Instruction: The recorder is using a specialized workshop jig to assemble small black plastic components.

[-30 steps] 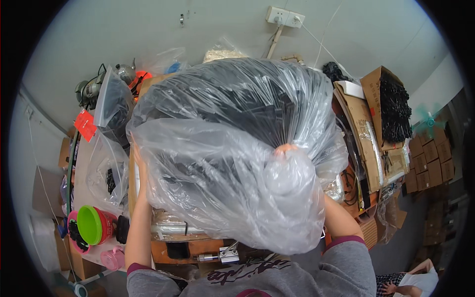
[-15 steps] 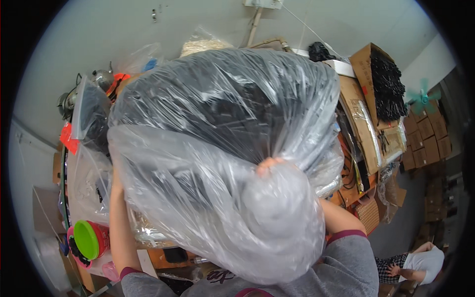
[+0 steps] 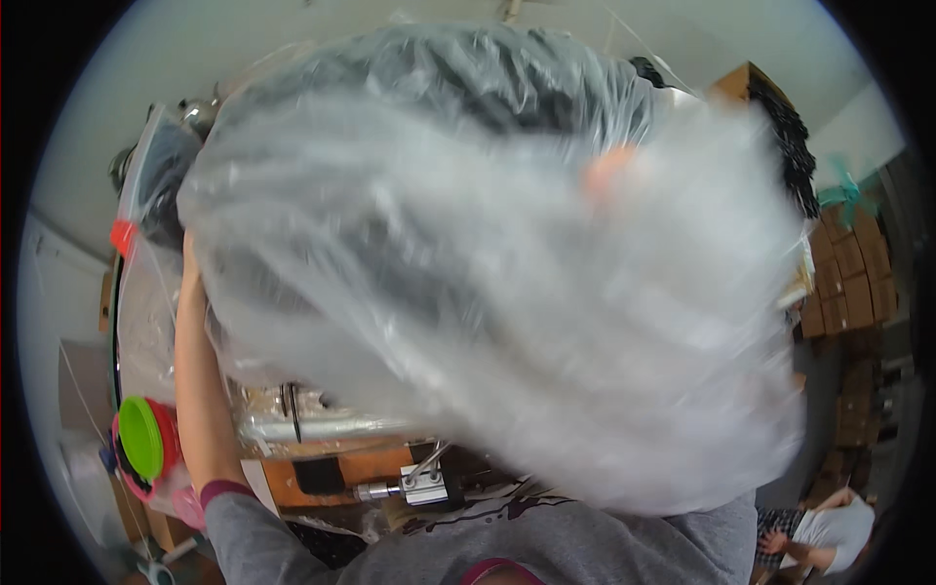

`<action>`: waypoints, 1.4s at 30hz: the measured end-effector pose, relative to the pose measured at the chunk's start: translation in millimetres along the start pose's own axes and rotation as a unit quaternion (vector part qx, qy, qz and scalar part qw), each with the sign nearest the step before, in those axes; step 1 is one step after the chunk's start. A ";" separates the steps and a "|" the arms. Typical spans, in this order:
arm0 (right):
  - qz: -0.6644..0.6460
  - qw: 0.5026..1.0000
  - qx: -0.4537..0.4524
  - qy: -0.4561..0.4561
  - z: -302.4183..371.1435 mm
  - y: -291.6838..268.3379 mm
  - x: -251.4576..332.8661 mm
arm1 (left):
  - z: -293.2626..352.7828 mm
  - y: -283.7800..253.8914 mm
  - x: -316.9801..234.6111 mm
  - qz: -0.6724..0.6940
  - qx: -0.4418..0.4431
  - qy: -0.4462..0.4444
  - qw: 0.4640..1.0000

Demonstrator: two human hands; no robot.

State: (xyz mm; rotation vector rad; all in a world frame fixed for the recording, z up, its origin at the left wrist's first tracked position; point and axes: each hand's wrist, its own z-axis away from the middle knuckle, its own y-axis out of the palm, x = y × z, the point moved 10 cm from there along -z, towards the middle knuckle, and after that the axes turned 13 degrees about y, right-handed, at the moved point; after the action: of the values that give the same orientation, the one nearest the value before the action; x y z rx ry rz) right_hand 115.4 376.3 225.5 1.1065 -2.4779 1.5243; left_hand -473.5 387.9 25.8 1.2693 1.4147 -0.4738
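A large clear plastic bag (image 3: pixel 322 175) filled with dark material takes up most of the view. My right hand (image 3: pixel 608 175) is closed around its gathered neck; only a blurred patch of fingers shows. Loose, cloudy plastic billows from that grip toward my chest and hides my right forearm. On the left side, my left forearm (image 3: pixel 203 390) reaches up to the bag's edge. The plastic covers my left hand, so its fingers cannot be seen.
Beneath the bag is an orange-brown worktable (image 3: pixel 375 458) with a metal fixture (image 3: pixel 421 485). Green and red tubs (image 3: pixel 142 439) stand left. An open carton of black strands (image 3: pixel 788 146), stacked cartons (image 3: pixel 848 258) and a teal fan (image 3: pixel 846 190) are right. Another person (image 3: pixel 834 531) is at lower right.
My right hand has moved up and to the right with the bag's neck, swinging the loose plastic rightward. The bag rises higher in view, uncovering the metal fixture and table edge.
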 end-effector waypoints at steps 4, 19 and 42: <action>0.063 0.996 -0.065 0.009 -80.3 -22.4 -21.7 | 0.0 -5.6 -6.6 -0.026 -0.006 0.017 1.000; 0.200 0.968 0.074 0.130 -138.3 10.4 -48.7 | 370.9 223.2 -167.7 -0.546 0.059 0.531 0.645; -0.173 0.961 0.211 0.052 447.2 52.4 54.4 | 654.2 216.8 178.7 -0.512 0.581 0.242 0.585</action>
State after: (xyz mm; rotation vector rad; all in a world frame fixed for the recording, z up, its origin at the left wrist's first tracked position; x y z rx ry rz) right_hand 189.7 7.0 -27.2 1.3792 -1.8075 1.9740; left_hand 46.8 -12.9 -249.2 1.4112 2.3948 -2.3103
